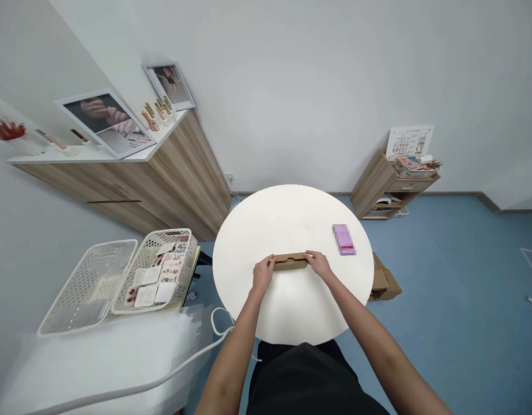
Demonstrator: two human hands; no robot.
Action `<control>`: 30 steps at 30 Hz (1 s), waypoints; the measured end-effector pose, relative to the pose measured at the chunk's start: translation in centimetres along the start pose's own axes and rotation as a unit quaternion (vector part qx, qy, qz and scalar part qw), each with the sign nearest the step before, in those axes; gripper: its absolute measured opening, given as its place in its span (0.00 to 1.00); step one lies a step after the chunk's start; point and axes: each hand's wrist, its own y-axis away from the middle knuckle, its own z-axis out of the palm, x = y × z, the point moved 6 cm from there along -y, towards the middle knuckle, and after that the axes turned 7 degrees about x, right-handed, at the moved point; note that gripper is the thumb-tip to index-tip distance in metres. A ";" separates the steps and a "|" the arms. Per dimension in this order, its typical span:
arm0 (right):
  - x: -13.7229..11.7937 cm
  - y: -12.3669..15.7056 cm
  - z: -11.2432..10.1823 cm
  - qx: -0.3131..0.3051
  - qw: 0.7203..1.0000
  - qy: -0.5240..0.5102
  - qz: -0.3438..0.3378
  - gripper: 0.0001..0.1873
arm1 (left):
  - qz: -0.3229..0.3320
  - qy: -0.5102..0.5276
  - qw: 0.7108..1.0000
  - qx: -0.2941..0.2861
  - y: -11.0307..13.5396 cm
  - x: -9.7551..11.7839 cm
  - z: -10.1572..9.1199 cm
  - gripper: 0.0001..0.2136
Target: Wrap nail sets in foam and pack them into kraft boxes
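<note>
Black shirt is showing at bottom centre, below white round table. Left hand and right hand are holding opposite ends of kraft box, fingers curling over it, near table's middle. Box is staying closed as far as visible, its long axis running left-right across frame, nearly level. Blurred pink packet is lying apart, right of hands.

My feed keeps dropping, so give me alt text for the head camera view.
A person's left hand and right hand hold the ends of a brown cardboard piece on a round white table. A blurred pink package lies to their right.
</note>
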 end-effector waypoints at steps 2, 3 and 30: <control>0.1 0.5 0.4 0.046 0.999 0.013 0.016 0.24 | -0.018 0.001 0.999 0.038 0.3 -0.4 0.4 0.18; 0.2 0.8 0.6 0.061 0.998 0.014 0.023 0.25 | -0.021 0.007 0.999 0.049 0.4 -0.6 0.6 0.19; -2.8 2.8 4.4 0.090 0.925 0.171 -0.326 0.30 | 0.285 -0.162 0.944 0.036 0.2 1.0 5.1 0.23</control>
